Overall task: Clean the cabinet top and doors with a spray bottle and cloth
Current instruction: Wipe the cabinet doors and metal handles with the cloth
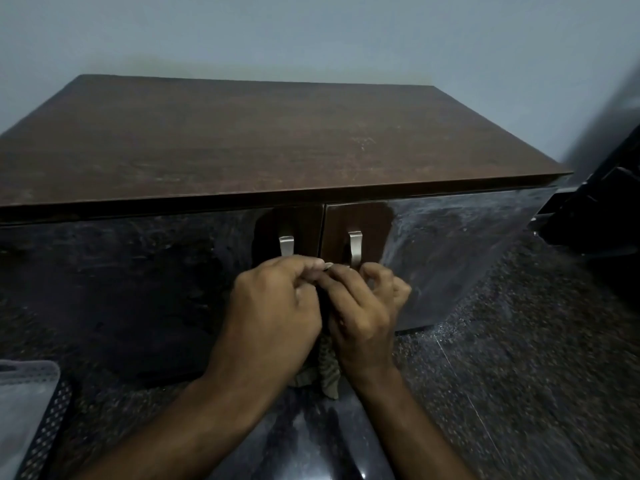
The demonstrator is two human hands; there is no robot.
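Note:
A low brown cabinet stands against the wall, its wooden top [263,140] dusty and bare. Two glossy dark doors face me, the left door [131,278] and the right door [443,251], each with a silver handle [286,244] near the middle seam. My left hand [273,317] and my right hand [363,306] meet in front of the seam, just below the handles, fingers curled. A patterned cloth [325,375] hangs down between and under the two hands; both seem to grip it. No spray bottle is in view.
A perforated dark basket [45,420] with something pale in it sits at the lower left. Speckled dark stone floor [502,358] spreads to the right. A dark object [606,202] stands by the cabinet's right side. A pale wall [311,36] lies behind.

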